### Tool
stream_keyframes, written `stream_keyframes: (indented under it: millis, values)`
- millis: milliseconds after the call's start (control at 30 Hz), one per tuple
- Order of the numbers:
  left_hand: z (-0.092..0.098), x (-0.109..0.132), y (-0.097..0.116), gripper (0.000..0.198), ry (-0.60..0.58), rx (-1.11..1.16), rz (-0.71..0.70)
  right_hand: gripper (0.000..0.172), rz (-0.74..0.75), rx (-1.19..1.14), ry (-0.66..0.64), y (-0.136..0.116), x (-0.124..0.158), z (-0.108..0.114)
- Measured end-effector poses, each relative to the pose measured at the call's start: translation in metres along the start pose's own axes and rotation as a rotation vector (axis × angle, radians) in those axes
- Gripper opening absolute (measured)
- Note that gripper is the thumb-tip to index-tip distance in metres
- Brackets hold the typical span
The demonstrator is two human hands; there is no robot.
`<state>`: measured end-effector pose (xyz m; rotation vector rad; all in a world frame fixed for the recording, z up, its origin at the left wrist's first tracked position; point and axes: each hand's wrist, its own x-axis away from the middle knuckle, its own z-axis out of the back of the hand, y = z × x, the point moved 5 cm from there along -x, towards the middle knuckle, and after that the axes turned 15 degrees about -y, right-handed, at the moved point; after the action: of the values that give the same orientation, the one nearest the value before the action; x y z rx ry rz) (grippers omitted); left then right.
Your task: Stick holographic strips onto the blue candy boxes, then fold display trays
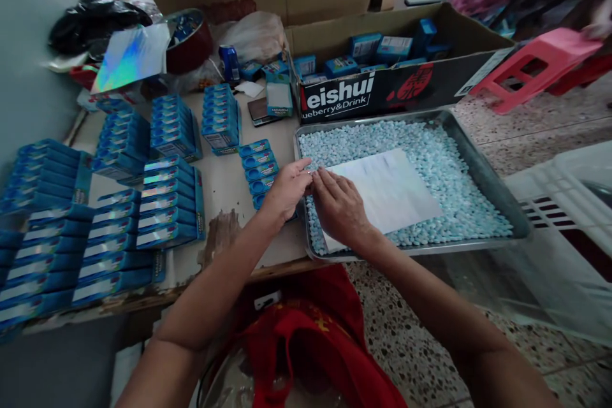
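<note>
My left hand (287, 190) and my right hand (340, 205) meet over the left edge of a metal tray (519, 220). Their fingers are closed and pressed together at the tips; whatever they pinch is hidden or too small to make out. Pale blue candies (459, 178) cover the tray's bottom, and a white sheet (389, 194) lies on top of them, partly beneath my right hand. Close to my left hand, a row of small blue boxes (259, 166) with round hollows on top rests on the table.
Stacks of blue boxes (167, 204) fill the table's left side. Behind the tray stands a cardboard carton (406, 90) holding more blue packs. A blue can (229, 64) and a dark red pot (191, 48) are at the back. On the right are a pink stool (535, 64) and a white plastic crate (564, 204).
</note>
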<state>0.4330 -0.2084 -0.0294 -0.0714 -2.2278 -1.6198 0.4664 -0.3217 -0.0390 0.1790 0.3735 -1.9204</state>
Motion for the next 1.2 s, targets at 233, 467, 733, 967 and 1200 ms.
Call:
stream_keyframes:
  millis: [233,467,733,967,1200]
  values:
    - [0.0,0.005,0.007,0.061,-0.025,-0.029,0.016,0.035,0.033,-0.033,0.035,0.009,0.011,0.006]
    - [0.002,0.006,0.016,0.053,-0.036,-0.081,0.024,0.018,0.024,0.13,0.081,0.006,0.002,0.036]
    - [-0.004,0.009,0.011,0.053,-0.019,-0.001,-0.021,0.023,0.093,0.099,0.087,0.002,0.003,0.022]
    - [-0.002,0.006,0.01,0.051,-0.019,-0.044,-0.029,0.018,0.05,0.099,0.084,0.006,0.012,0.028]
    - [0.001,0.005,0.004,0.048,-0.033,-0.115,-0.091,0.017,0.159,0.156,0.052,0.011,0.001,0.045]
